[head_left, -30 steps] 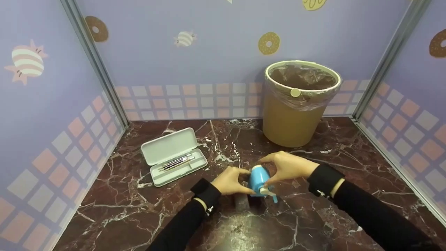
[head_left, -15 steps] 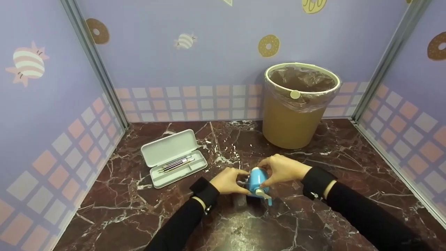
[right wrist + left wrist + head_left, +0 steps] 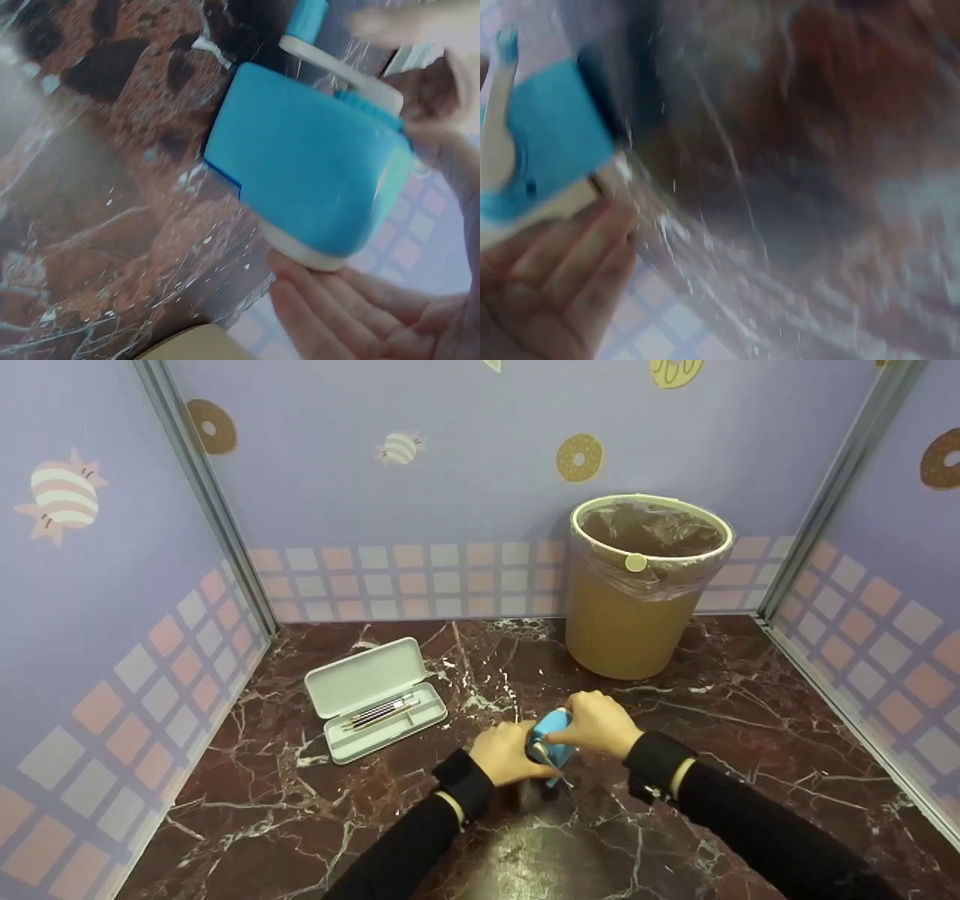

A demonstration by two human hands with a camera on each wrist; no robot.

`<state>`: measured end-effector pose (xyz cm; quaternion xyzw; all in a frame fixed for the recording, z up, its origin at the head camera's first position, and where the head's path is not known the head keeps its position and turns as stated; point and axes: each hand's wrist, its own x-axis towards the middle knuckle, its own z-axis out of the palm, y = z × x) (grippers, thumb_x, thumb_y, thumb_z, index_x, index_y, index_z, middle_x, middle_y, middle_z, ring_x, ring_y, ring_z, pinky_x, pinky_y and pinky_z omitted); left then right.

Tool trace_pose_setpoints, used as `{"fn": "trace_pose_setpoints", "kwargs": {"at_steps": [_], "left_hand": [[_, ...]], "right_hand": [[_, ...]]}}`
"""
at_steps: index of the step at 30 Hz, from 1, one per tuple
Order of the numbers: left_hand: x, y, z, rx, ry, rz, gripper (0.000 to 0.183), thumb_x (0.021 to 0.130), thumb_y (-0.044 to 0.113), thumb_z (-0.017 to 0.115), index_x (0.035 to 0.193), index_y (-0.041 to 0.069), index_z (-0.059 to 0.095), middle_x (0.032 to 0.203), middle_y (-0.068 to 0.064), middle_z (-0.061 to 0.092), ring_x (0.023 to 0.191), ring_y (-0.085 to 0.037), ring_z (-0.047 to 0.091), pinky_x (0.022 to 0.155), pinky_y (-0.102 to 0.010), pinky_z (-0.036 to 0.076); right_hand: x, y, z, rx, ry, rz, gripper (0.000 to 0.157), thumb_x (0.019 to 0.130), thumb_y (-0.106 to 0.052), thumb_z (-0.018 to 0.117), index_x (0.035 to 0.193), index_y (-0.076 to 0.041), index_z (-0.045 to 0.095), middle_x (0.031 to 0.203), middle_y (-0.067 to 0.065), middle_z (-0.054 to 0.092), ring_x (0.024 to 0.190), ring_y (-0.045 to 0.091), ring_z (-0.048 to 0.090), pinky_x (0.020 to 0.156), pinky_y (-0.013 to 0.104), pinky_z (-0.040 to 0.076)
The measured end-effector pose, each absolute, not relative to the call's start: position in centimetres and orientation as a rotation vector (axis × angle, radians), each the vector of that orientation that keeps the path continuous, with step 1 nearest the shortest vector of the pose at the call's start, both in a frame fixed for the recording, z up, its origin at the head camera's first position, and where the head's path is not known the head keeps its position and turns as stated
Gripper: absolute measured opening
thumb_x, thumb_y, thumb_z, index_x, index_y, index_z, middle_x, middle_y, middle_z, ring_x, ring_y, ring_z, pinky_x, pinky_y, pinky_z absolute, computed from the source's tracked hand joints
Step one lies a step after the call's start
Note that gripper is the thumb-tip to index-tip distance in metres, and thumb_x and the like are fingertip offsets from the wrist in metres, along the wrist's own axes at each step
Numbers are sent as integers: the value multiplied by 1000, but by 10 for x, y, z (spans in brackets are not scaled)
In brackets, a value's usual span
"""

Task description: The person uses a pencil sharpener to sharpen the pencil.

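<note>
A blue hand-crank pencil sharpener [image 3: 556, 723] is held between both hands, tilted, over the middle of the table. My right hand [image 3: 602, 724] grips its body, with the thumb on one side and the fingers along the white end [image 3: 304, 251], as the right wrist view shows. On its left, my left hand [image 3: 507, 753] holds it between thumb and fingers. The cream crank with its blue knob [image 3: 306, 21] points away from the body. The left wrist view catches the sharpener [image 3: 559, 124] beside the left fingers [image 3: 574, 262], partly cut off by the frame edge.
An open pale pencil case [image 3: 367, 682] with several pencils [image 3: 380, 711] lies to the left. At the back right stands a tan bin [image 3: 626, 622] lined with a clear bag. Small pale flecks are scattered on the dark marbled table [image 3: 300, 840]. Patterned walls enclose three sides.
The sharpener has tilted and turned between the hands, its crank swinging to the left. My left hand has moved right, closer around it, and my right hand has shifted slightly left.
</note>
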<state>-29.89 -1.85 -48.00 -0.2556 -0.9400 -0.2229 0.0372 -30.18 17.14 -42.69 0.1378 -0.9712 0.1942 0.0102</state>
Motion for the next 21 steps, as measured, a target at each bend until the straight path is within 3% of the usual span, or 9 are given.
{"fn": "trace_pose_setpoints", "kwargs": {"at_steps": [3, 9, 17, 21], "left_hand": [[-297, -9, -485, -659, -2847, -715, 59, 69, 61, 86, 104, 17, 68, 94, -7, 79, 82, -28, 76, 70, -40, 59], [-297, 3, -489, -531, -2760, -718, 59, 67, 58, 90, 97, 12, 67, 87, -12, 78, 75, -33, 75, 64, -44, 58], [-299, 3, -486, -564, -2757, -703, 55, 69, 55, 90, 97, 11, 69, 86, -12, 78, 75, -32, 76, 64, -43, 59], [-305, -4, -483, -644, -2814, -753, 53, 71, 51, 90, 100, 12, 71, 86, -8, 77, 71, -24, 73, 61, -34, 56]], "right_hand": [[-301, 165, -427, 358, -3012, 554, 54, 73, -50, 84, 59, -19, 43, 61, -6, 44, 54, 15, 47, 50, 28, 36], [-300, 160, -428, 324, -2992, 507, 52, 73, -54, 83, 60, -17, 50, 64, -1, 54, 56, 19, 55, 50, 31, 41], [-300, 167, -429, 406, -3009, 638, 55, 76, -51, 84, 58, -19, 43, 53, -8, 38, 46, 10, 39, 48, 24, 31], [-300, 174, -429, 526, -3022, 739, 48, 76, -46, 87, 61, -16, 53, 52, -10, 40, 44, 6, 36, 48, 22, 31]]}}
